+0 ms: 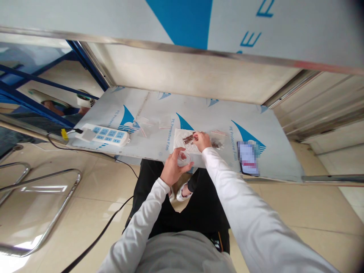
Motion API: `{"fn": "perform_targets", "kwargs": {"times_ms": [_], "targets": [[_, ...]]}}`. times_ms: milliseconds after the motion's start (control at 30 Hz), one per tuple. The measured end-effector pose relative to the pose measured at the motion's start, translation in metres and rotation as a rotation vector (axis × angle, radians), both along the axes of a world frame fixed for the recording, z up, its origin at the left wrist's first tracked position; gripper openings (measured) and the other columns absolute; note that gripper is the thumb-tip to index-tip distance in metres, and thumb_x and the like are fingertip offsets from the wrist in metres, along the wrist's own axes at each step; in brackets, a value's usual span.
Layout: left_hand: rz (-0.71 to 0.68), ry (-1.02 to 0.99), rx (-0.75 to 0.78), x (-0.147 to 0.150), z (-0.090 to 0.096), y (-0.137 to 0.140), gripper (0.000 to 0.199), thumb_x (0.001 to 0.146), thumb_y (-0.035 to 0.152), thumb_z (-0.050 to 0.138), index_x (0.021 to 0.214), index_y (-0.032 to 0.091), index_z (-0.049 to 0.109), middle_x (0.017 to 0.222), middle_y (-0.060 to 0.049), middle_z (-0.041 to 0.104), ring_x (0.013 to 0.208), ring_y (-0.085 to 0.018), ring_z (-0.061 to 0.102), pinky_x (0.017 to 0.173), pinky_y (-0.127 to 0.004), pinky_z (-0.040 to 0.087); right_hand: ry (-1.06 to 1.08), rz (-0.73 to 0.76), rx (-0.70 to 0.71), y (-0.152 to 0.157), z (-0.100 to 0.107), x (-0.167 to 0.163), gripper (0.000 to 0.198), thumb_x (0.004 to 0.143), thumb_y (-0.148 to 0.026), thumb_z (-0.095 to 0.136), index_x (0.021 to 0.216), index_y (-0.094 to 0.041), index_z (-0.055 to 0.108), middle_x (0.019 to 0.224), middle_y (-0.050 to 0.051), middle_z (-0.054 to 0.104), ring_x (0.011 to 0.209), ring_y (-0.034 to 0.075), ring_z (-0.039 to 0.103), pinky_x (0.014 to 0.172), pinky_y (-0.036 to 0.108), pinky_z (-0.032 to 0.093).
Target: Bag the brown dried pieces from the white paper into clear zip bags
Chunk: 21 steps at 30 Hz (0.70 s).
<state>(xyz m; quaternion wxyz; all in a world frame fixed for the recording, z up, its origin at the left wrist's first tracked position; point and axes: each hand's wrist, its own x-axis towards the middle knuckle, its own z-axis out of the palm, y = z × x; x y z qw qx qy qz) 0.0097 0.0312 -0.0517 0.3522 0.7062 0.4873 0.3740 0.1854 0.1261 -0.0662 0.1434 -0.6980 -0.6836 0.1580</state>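
Note:
My left hand (173, 167) curls around a small clear round plastic container (183, 158) at the table's front edge. Just beyond it, a white sheet (179, 143) lies on the table with a small pile of brown, screw-like pieces (188, 139) on it. The fingers of my right hand (202, 141) are pinched together at the right side of this pile; what is between the fingertips is too small to make out. A clear plastic bag (220, 138) with dark small contents lies beside my right hand.
A white power strip (109, 135) with a plugged-in adapter sits at the table's left, its black cable hanging over the edge. Clear bags (145, 127) lie nearby. A phone (248, 159) rests at the right. Overhead is a film-covered shelf (113, 19); another person's hand (52, 108) shows far left.

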Motion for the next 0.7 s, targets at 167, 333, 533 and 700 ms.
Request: {"fn": "perform_targets", "kwargs": {"times_ms": [167, 333, 533, 700], "targets": [[0.036, -0.032, 0.034, 0.004, 0.000, 0.004, 0.047, 0.074, 0.034, 0.070, 0.112, 0.021, 0.045, 0.082, 0.001, 0.060, 0.078, -0.016, 0.061, 0.076, -0.029, 0.047, 0.522, 0.146, 0.191, -0.068, 0.063, -0.014, 0.019, 0.082, -0.019, 0.057, 0.100, -0.018, 0.062, 0.091, 0.005, 0.070, 0.079, 0.015, 0.067, 0.072, 0.026, 0.054], [-0.012, -0.069, 0.077, 0.015, 0.001, 0.005, 0.045, 0.073, 0.032, 0.072, 0.107, 0.019, 0.045, 0.094, -0.005, 0.063, 0.084, -0.020, 0.063, 0.076, -0.031, 0.048, 0.408, 0.308, 0.094, -0.100, 0.099, -0.023, 0.018, 0.076, -0.008, 0.063, 0.090, -0.019, 0.066, 0.082, 0.003, 0.072, 0.074, 0.015, 0.067, 0.070, 0.026, 0.053], [0.023, -0.044, 0.094, 0.022, 0.002, 0.003, 0.043, 0.073, 0.032, 0.071, 0.104, 0.019, 0.045, 0.089, -0.004, 0.063, 0.080, -0.019, 0.062, 0.072, -0.030, 0.048, 0.204, 0.456, 0.066, -0.089, 0.105, -0.023, 0.020, 0.077, -0.006, 0.062, 0.089, -0.020, 0.068, 0.086, 0.004, 0.073, 0.078, 0.018, 0.068, 0.075, 0.031, 0.050], [0.063, -0.043, 0.109, 0.010, 0.000, 0.003, 0.040, 0.074, 0.031, 0.068, 0.105, 0.020, 0.044, 0.082, 0.001, 0.060, 0.075, -0.015, 0.059, 0.072, -0.027, 0.047, 0.476, 0.338, 0.126, -0.072, 0.078, -0.009, 0.022, 0.083, -0.011, 0.051, 0.092, -0.021, 0.069, 0.091, 0.002, 0.073, 0.083, 0.016, 0.068, 0.077, 0.029, 0.053]]}}
